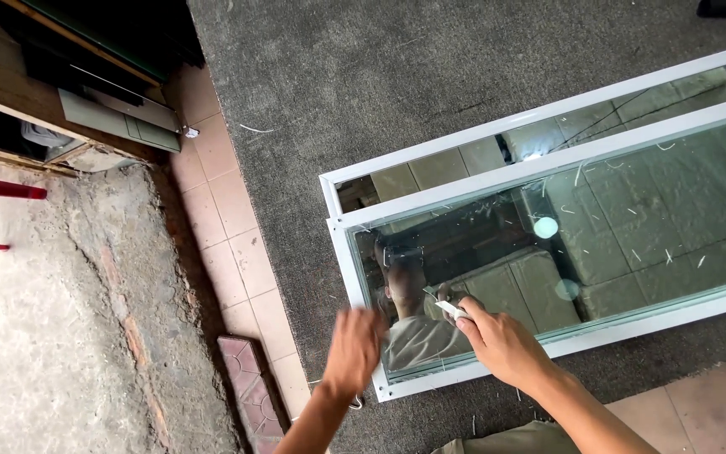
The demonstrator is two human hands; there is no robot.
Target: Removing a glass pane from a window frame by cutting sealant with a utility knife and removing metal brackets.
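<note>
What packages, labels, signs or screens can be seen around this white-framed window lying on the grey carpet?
None can be made out: no package, label, sign or screen.
White-framed glass window: flat on the grey carpet, rectangular, its pane mirroring a ceiling.
Small white strip: held in the right hand over the glass.
Left hand: blurred, at the frame's near corner.

Both bare forearms reach up from the lower edge of the view. The left hand (355,346) is blurred, fingers loosely together, palm down at the white window frame's (363,296) near corner. The right hand (502,343), just right of that corner, pinches a small white blade (452,310) in its fingertip grip
</note>
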